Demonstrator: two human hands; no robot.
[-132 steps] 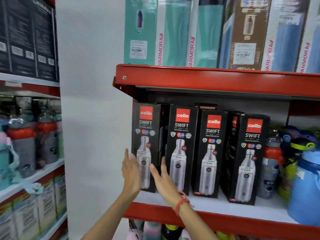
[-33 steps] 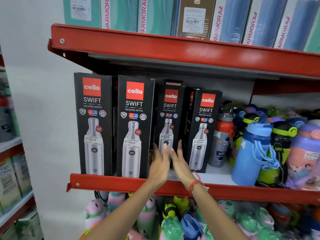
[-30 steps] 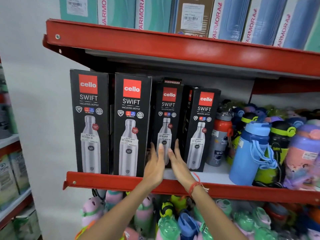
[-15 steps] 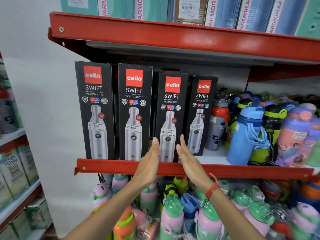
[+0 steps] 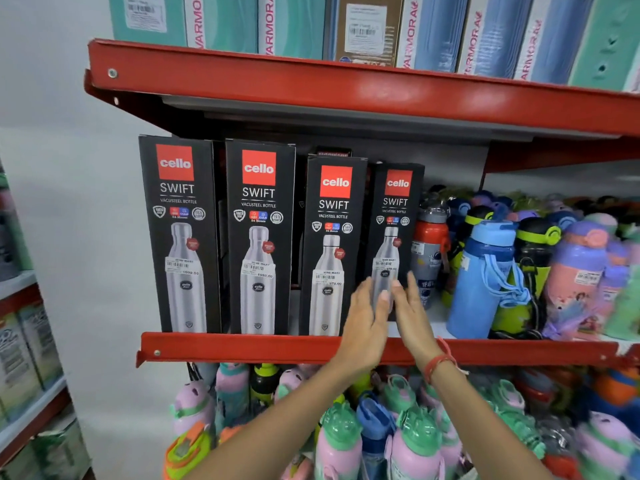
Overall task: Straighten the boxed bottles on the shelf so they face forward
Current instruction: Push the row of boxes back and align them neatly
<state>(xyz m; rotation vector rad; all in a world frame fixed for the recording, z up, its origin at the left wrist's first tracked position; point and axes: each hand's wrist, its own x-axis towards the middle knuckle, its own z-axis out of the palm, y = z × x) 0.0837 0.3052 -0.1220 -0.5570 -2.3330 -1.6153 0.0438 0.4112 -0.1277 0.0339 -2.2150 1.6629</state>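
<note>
Several black boxed bottles stand on the red-edged middle shelf point(image 5: 242, 348). The first box point(image 5: 178, 233), second box point(image 5: 259, 237) and third box point(image 5: 332, 244) sit at the front edge, faces forward. The fourth box point(image 5: 394, 230) stands further back. My left hand point(image 5: 365, 320) and my right hand point(image 5: 410, 313) are raised in front of the fourth box's lower part, fingers straight, palms facing each other. Whether they touch the box I cannot tell. Neither hand grips anything.
Loose bottles crowd the shelf right of the boxes: an orange-capped grey one point(image 5: 429, 251), a blue one point(image 5: 485, 278), a pink one point(image 5: 578, 278). Teal and blue boxes point(image 5: 221, 22) line the top shelf. Pink and green bottles point(image 5: 408, 441) fill the shelf below.
The third box has come forward to the shelf's front edge, in line with the first two. Both hands have shifted right from it to the fourth box.
</note>
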